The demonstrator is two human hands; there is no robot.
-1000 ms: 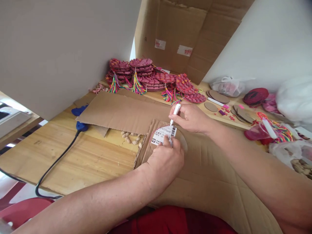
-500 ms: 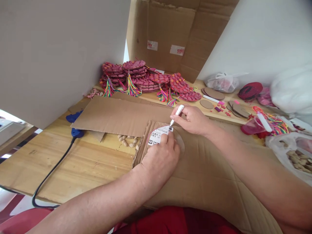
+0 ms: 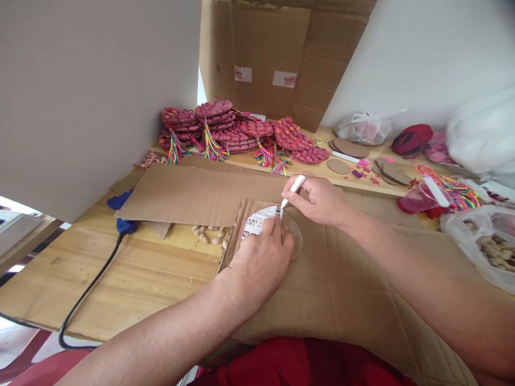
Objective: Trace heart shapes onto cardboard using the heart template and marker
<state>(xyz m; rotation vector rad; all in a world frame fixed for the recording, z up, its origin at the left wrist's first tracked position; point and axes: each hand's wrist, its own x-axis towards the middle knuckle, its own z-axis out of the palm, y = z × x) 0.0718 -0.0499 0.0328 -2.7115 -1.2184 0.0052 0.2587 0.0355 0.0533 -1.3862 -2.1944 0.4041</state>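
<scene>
My right hand [image 3: 316, 198] is closed round a white marker [image 3: 293, 191], its tip down at the upper edge of a round disc with a printed label [image 3: 257, 222]. The disc lies on a large brown cardboard sheet [image 3: 346, 289]. My left hand [image 3: 265, 257] presses on the disc from the near side with bent fingers, which hide part of it. A thin curved line runs along the disc's left edge. To the right of my left hand, a faint round outline shows on the cardboard.
A cardboard strip [image 3: 193, 190] lies at left, beside a blue tool with a black cable [image 3: 127, 225]. Pink round pieces with tassels [image 3: 241, 134] are stacked behind. Cardboard discs [image 3: 352, 148], red stars and a bag of peanuts [image 3: 497, 252] are at right.
The view has shifted slightly. The marker tip has moved a little along the disc's upper edge, and my left hand still holds the disc down.
</scene>
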